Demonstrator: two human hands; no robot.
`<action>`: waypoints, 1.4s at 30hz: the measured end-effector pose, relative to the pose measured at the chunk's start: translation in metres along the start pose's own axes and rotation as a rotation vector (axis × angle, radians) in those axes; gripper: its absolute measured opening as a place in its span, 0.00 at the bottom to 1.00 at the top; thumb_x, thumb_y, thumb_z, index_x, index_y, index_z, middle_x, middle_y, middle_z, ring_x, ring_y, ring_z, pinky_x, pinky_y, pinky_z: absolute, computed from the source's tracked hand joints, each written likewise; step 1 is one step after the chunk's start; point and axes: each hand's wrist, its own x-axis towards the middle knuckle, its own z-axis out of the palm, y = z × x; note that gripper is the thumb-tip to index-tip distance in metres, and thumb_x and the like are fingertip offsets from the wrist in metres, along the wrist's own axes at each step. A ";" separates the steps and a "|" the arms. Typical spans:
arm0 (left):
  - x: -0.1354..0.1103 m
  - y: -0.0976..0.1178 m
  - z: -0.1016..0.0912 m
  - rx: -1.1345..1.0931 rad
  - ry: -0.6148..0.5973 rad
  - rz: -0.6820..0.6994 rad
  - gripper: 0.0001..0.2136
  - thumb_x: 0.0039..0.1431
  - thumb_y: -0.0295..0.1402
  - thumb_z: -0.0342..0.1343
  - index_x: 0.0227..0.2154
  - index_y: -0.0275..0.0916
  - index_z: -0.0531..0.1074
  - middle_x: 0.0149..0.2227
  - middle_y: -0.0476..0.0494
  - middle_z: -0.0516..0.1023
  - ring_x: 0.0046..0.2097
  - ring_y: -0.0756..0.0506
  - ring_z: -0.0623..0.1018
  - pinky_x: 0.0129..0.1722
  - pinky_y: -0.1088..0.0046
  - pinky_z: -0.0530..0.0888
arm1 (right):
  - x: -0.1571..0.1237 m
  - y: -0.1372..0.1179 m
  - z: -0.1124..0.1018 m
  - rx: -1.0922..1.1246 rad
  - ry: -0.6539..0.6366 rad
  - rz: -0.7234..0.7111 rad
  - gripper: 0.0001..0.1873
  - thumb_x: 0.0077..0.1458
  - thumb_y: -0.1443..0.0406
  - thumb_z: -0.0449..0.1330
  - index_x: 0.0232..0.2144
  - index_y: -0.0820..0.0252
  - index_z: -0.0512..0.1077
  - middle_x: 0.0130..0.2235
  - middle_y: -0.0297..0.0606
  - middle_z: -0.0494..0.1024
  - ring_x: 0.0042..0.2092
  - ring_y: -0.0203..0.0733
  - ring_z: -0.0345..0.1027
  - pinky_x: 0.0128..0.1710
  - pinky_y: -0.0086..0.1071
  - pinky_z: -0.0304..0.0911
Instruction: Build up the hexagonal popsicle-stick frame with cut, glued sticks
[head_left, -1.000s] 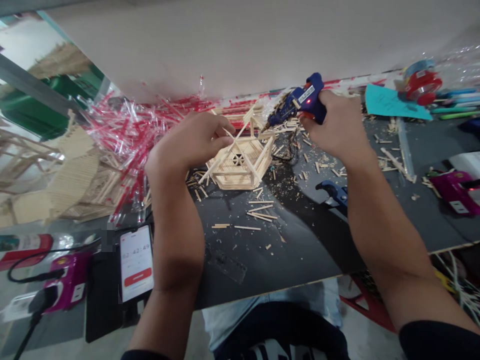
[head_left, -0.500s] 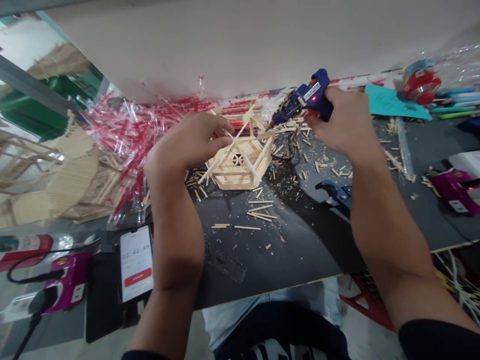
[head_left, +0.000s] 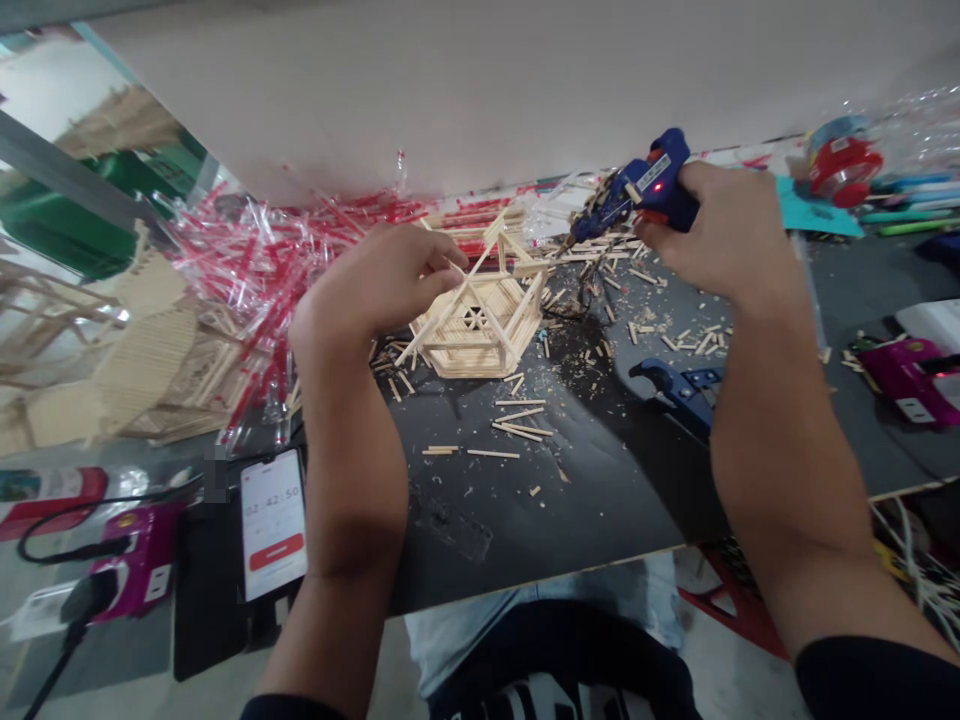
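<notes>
My right hand [head_left: 724,225] is closed around a blue hot glue gun [head_left: 637,190], whose small light glows red and whose nozzle points down and left. A little left of the nozzle stands a small frame model of wooden sticks [head_left: 480,325], with a slatted base of several sides and slanting struts. At its upper left, my left hand [head_left: 405,275] is closed, thumb and fingers pinching a thin stick of the frame. Short cut sticks [head_left: 521,430] lie in front of the model.
A blue cutter tool [head_left: 675,390] lies below my right wrist. Red-and-clear plastic wrappers [head_left: 255,260] heap up at the left, beside larger stick structures [head_left: 135,370]. A phone [head_left: 274,525] shows a running timer. Purple power sockets [head_left: 911,380] sit at the right.
My right hand has moved the glue gun to the right and slightly up, away from the model. My left hand and the model have stayed nearly still.
</notes>
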 end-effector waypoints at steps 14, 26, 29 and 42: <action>0.002 0.002 0.000 -0.002 0.018 -0.013 0.16 0.63 0.39 0.57 0.48 0.44 0.86 0.44 0.41 0.89 0.52 0.35 0.85 0.60 0.56 0.76 | 0.001 0.000 0.001 -0.035 -0.035 0.015 0.24 0.68 0.56 0.56 0.59 0.64 0.74 0.60 0.65 0.81 0.65 0.74 0.72 0.61 0.51 0.62; 0.001 0.003 -0.001 0.008 0.027 -0.006 0.16 0.64 0.40 0.57 0.47 0.44 0.87 0.43 0.41 0.89 0.50 0.35 0.85 0.61 0.55 0.76 | 0.001 0.002 -0.002 -0.053 -0.044 0.005 0.25 0.67 0.56 0.56 0.59 0.66 0.73 0.60 0.67 0.80 0.64 0.74 0.72 0.59 0.51 0.62; 0.001 0.002 -0.001 0.002 0.024 -0.004 0.16 0.64 0.41 0.57 0.48 0.45 0.87 0.44 0.41 0.90 0.51 0.34 0.85 0.60 0.54 0.76 | 0.000 0.002 -0.002 -0.052 -0.051 0.014 0.25 0.67 0.56 0.56 0.59 0.66 0.73 0.60 0.68 0.79 0.64 0.75 0.71 0.58 0.51 0.62; -0.003 0.005 -0.003 -0.018 0.024 -0.018 0.17 0.64 0.40 0.58 0.50 0.42 0.86 0.45 0.39 0.89 0.53 0.34 0.84 0.62 0.55 0.75 | 0.025 0.029 0.044 -0.232 -0.449 0.000 0.22 0.64 0.53 0.61 0.49 0.64 0.82 0.47 0.60 0.84 0.46 0.61 0.79 0.40 0.45 0.70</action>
